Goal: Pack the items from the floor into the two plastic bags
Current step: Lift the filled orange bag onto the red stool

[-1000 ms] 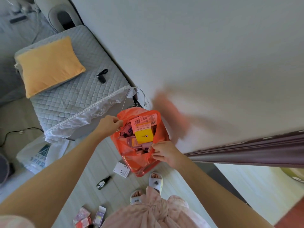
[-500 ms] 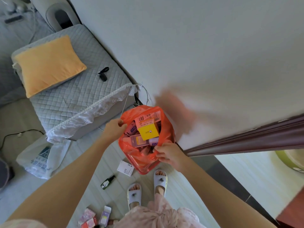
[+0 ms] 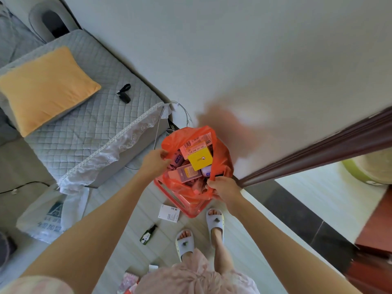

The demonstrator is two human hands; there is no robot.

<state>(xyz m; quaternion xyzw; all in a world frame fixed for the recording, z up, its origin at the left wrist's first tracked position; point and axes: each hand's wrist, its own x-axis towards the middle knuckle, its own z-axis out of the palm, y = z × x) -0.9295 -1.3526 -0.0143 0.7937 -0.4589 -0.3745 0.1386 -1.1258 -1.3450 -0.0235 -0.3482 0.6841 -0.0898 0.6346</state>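
Observation:
An orange plastic bag [image 3: 182, 194] hangs above the floor, held open between both hands. My left hand [image 3: 153, 161] grips its left rim and my right hand [image 3: 222, 188] grips its right rim. Inside lie several small boxes, with a yellow box [image 3: 200, 159] on top beside a pink labelled box [image 3: 196, 146]. A white plastic bag [image 3: 49, 217] lies crumpled on the floor at the left. On the floor below the orange bag lie a white box [image 3: 169, 213], a small dark green bottle [image 3: 147, 234] and some pink packets [image 3: 129, 281].
A grey quilted sofa [image 3: 84, 124] with an orange cushion [image 3: 44, 88] and a black key fob [image 3: 124, 95] stands at the left. A white wall runs behind the bag, with a dark door frame [image 3: 318, 153] at the right. My feet in pale slippers [image 3: 215, 221] stand under the bag.
The orange bag has stayed held open between both hands and shifted slightly with them. My feet have stepped forward on the floor.

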